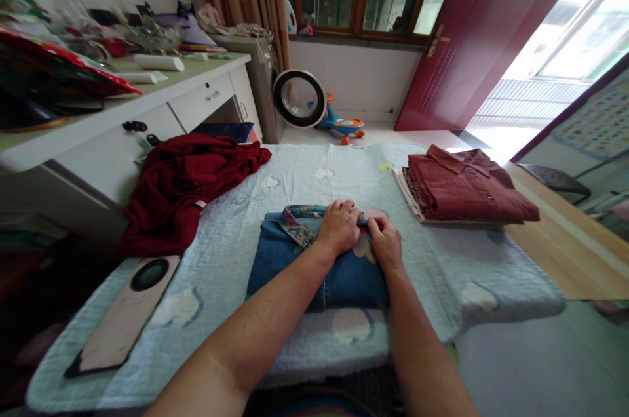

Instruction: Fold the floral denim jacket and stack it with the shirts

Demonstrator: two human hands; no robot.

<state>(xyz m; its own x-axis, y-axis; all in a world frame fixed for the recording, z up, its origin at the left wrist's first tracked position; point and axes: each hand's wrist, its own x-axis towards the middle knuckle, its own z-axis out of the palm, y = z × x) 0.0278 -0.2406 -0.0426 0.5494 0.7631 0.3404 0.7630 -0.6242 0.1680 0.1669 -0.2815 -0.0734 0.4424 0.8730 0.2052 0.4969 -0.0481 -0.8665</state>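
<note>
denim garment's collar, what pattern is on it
A multicoloured, floral-looking print on the collar, seen best in the head view.

Head view — forward and down

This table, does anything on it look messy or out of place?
Yes, the red cloth at the left: it lies in a crumpled heap, while the denim garment in the middle and the clothes stack at the right look neatly folded.

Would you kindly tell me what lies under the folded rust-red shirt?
Beneath the shirt, edges of patterned cloth and pale cloth show at the left. The rest of both is covered.
</note>
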